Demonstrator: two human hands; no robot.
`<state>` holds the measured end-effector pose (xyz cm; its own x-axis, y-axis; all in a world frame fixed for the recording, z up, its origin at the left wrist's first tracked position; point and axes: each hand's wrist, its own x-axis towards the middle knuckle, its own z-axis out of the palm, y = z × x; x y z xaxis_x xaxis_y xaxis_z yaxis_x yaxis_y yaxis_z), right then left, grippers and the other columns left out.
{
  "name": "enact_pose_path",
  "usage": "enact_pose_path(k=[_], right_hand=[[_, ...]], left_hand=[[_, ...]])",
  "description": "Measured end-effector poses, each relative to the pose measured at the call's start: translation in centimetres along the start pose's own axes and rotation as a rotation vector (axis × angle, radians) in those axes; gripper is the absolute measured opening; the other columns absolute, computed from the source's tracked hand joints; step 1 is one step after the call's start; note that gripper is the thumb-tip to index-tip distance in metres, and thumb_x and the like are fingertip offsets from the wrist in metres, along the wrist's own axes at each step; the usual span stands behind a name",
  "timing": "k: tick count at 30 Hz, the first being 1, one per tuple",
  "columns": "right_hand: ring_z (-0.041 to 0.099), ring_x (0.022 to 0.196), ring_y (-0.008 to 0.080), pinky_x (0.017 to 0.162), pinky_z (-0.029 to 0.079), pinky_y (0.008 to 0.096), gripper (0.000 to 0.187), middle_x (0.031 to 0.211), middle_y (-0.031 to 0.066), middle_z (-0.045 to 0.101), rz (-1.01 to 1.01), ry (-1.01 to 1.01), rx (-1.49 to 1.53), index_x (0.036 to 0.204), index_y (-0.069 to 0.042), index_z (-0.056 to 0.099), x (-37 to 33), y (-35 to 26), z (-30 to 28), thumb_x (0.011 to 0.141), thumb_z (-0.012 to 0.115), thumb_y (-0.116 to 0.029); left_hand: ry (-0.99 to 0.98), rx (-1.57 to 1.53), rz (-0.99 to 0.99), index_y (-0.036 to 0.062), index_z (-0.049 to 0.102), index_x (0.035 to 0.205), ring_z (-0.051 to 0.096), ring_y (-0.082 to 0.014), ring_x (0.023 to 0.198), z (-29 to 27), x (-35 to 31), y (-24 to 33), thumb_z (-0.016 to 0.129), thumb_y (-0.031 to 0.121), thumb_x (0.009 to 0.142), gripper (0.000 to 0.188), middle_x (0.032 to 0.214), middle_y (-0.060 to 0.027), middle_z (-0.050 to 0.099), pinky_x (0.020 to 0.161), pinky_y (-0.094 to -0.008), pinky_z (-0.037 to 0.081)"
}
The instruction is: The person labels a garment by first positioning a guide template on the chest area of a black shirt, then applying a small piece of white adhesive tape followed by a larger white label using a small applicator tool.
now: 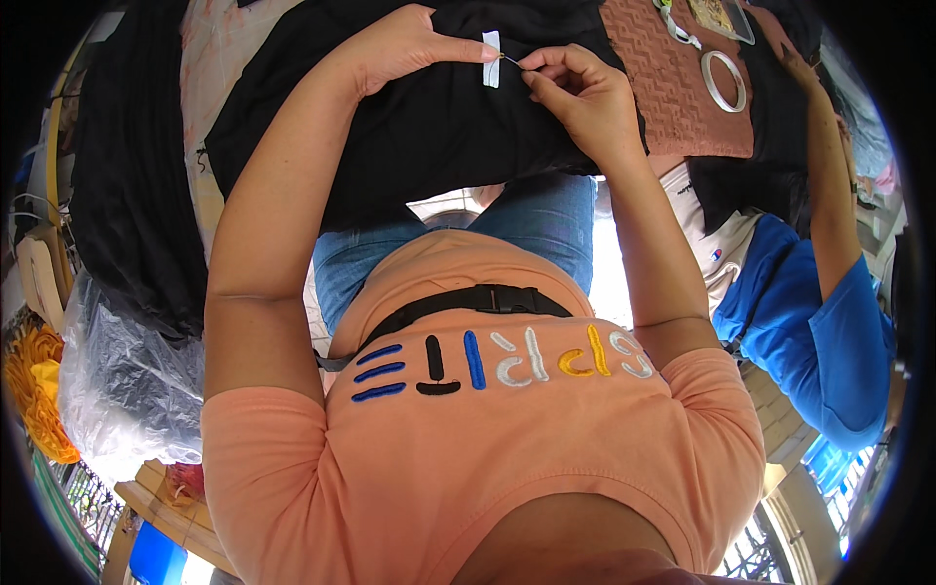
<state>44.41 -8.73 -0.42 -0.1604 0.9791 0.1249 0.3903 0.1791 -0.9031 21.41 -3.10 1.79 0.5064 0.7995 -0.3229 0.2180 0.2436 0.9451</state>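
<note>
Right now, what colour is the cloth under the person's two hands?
Black; the cloth shows best in the head view.

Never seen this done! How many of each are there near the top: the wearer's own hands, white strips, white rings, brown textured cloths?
Wearer's own hands: 2 (left hand, right hand)
White strip, on black cloth: 1
White ring: 1
Brown textured cloth: 1
Total: 5
</note>
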Motion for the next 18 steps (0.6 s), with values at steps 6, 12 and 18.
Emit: enact_pose_path(k=[6,12,18], right_hand=[[0.068,0.075,0.0105,0.072,0.054,0.0251,0.015,0.083,0.0038,0.071,0.023,-0.016,-0.025,0.095,-0.008,0.075,0.18,-0.05,-0.03,0.079,0.076,-0.009],[0.069,0.072,0.0097,0.070,0.054,0.0233,0.014,0.079,0.0044,0.072,0.053,-0.041,0.097,0.094,-0.007,0.074,0.60,0.20,0.35,0.081,0.075,-0.008],[0.070,0.072,0.0098,0.069,0.054,0.0226,0.011,0.077,0.0041,0.072,0.042,-0.046,0.092,0.093,-0.006,0.074,0.96,0.32,0.36,0.082,0.075,-0.008]], left_hand=[[-0.014,0.007,0.011,-0.0013,0.073,0.099,0.062,-0.0102,0.082,-0.12,0.06,-0.17,0.079,0.014,0.083,0.023,0.091,-0.0032,0.071,0.075,-0.0255,0.050],[-0.021,0.026,-0.001,-0.0010,0.073,0.100,0.061,-0.0100,0.083,-0.25,0.07,-0.26,0.078,0.016,0.084,0.024,0.091,-0.0029,0.071,0.077,-0.0259,0.050],[-0.011,0.034,0.022,-0.0009,0.073,0.100,0.061,-0.0098,0.084,-0.20,0.24,-0.44,0.078,0.017,0.085,0.024,0.093,-0.0029,0.072,0.077,-0.0261,0.050]])
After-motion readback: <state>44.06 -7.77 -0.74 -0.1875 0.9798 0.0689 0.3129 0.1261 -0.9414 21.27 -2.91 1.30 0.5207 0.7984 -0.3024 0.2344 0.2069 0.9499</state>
